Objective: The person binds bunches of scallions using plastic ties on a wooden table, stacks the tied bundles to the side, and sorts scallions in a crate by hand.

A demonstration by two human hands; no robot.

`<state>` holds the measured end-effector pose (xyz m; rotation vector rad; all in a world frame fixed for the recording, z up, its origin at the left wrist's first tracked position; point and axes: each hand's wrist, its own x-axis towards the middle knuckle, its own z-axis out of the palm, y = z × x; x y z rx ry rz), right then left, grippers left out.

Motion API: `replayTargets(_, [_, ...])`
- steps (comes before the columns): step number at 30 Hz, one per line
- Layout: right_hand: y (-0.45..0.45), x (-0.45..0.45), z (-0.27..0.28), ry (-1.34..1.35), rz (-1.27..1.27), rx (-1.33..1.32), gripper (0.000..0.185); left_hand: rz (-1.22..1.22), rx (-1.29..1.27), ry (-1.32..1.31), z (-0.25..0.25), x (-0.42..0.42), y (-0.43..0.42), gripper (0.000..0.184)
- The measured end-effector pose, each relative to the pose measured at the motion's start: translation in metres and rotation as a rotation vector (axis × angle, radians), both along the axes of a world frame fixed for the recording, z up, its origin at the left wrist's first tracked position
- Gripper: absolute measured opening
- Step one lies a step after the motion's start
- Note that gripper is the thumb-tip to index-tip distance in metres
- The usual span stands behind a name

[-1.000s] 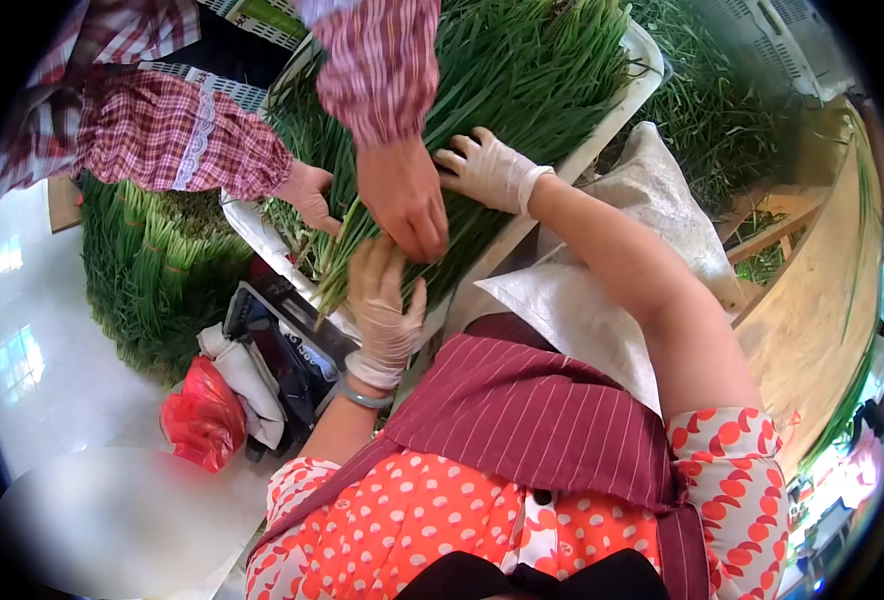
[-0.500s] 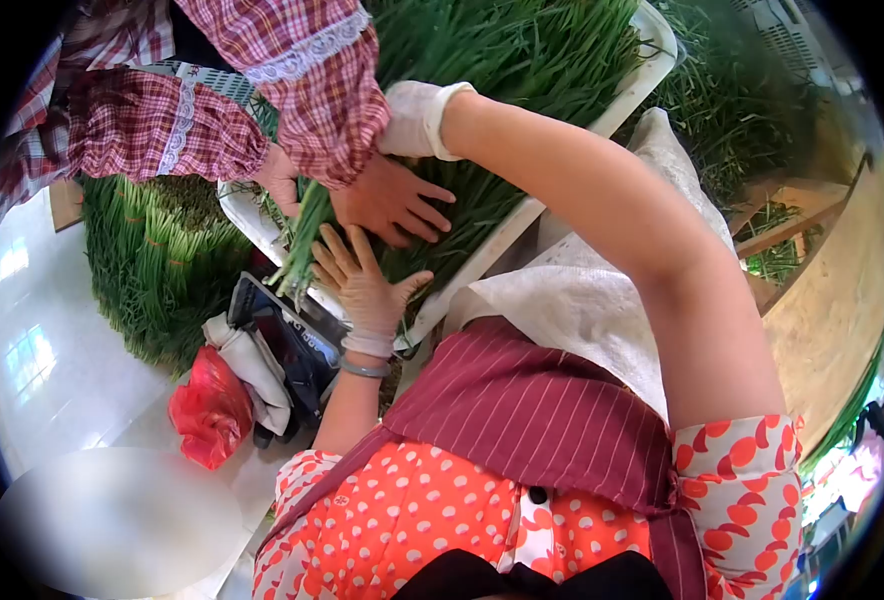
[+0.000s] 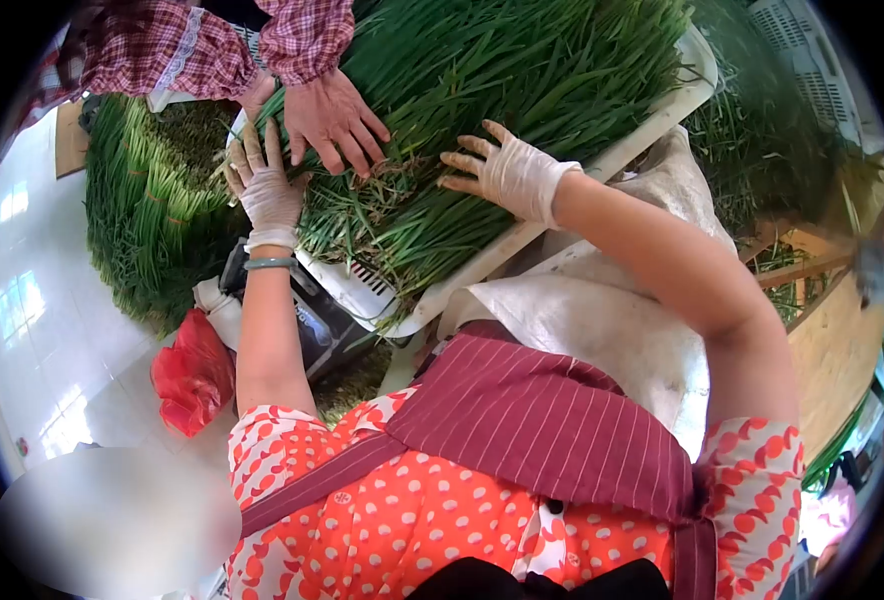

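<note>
Long green chive-like leaves (image 3: 482, 85) fill a white plastic crate (image 3: 700, 75) in front of me. My left hand (image 3: 270, 195), in a thin whitish glove with bare fingertips, lies at the crate's left end with its fingers spread. In a similar glove, my right hand (image 3: 517, 180) reaches over the leaves near the crate's close side, fingers apart and holding nothing. Between my hands, a co-worker's bare hand (image 3: 334, 120) rests on the leaves by some dry, brownish scraps (image 3: 387, 190). The co-worker's other hand is mostly hidden behind my left fingers.
Bundled greens (image 3: 142, 230) stand on the pale tiled floor (image 3: 37, 290) at the left. A red plastic bag (image 3: 194, 372) and a dark box (image 3: 332, 330) sit below my left hand. A whitish sack (image 3: 602, 310) lies against the crate; a wooden board (image 3: 837, 345) is at the right.
My left hand has moved up and left to the crate's end. My right hand has come out from beside the co-worker's sleeve, moving right and down. The co-worker's arms have drawn back up and left.
</note>
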<state>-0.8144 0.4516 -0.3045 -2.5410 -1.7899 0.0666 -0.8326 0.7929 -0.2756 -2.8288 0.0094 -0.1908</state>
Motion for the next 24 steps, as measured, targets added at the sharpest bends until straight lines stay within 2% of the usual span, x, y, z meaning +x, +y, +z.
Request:
replayTargets(4, [0.012, -0.005, -0.036, -0.124, -0.035, -0.006, 0.042, 0.109, 0.031, 0.066, 0.029, -0.015, -0.039, 0.103])
replayTargets(5, [0.017, -0.008, -0.033, -0.085, -0.021, -0.109, 0.037, 0.072, -0.044, 0.021, 0.030, -0.027, -0.050, 0.102])
replayTargets(6, [0.020, -0.012, -0.033, -0.043, -0.014, -0.213, 0.032, -0.016, -0.153, -0.050, 0.032, -0.037, -0.065, 0.094])
replayTargets(7, [0.017, -0.016, -0.035, -0.056, -0.003, -0.174, 0.023, -0.151, -0.333, -0.129, 0.026, -0.049, -0.077, 0.081])
replayTargets(8, [0.014, -0.016, -0.031, 0.014, -0.017, -0.194, 0.020, -0.199, -0.534, -0.116, 0.022, -0.058, -0.096, 0.069])
replayTargets(9, [0.014, -0.021, -0.031, 0.084, -0.071, -0.146, 0.019, -0.277, -0.597, -0.014, 0.012, -0.070, -0.108, 0.061])
replayTargets(10, [0.013, -0.026, -0.027, 0.153, -0.127, -0.100, 0.019, -0.378, -0.583, 0.077, 0.009, -0.074, -0.121, 0.057])
replayTargets(12, [0.012, -0.030, -0.018, 0.252, -0.133, -0.093, 0.017, -0.379, -0.502, 0.133, -0.017, -0.077, -0.129, 0.055])
replayTargets(14, [0.009, -0.029, -0.012, 0.248, -0.133, -0.023, 0.013, -0.374, -0.277, 0.159, -0.031, -0.071, -0.131, 0.053])
replayTargets(16, [0.013, -0.028, -0.008, 0.245, -0.133, 0.030, 0.013, -0.342, -0.158, 0.125, -0.024, -0.056, -0.115, 0.060])
replayTargets(18, [0.022, -0.022, 0.001, 0.262, -0.109, 0.099, 0.012, -0.268, -0.332, 0.137, -0.001, -0.054, -0.105, 0.065])
replayTargets(19, [0.028, -0.018, 0.009, 0.256, -0.118, 0.129, 0.011, -0.283, -0.469, 0.062, 0.013, -0.060, -0.106, 0.071])
replayTargets(20, [0.037, -0.013, 0.015, 0.251, -0.128, 0.160, 0.010, -0.293, -0.532, 0.078, 0.019, -0.071, -0.107, 0.087])
replayTargets(22, [0.058, 0.000, 0.022, 0.246, -0.091, 0.196, 0.009, -0.266, -0.656, 0.073, 0.018, -0.098, -0.120, 0.108])
replayTargets(23, [0.066, 0.006, 0.030, 0.227, -0.085, 0.178, 0.010, -0.218, -0.583, 0.085, 0.007, -0.113, -0.122, 0.124])
replayTargets(24, [0.076, 0.013, 0.033, 0.208, -0.074, 0.204, 0.008, -0.221, -0.584, 0.094, -0.005, -0.117, -0.124, 0.124])
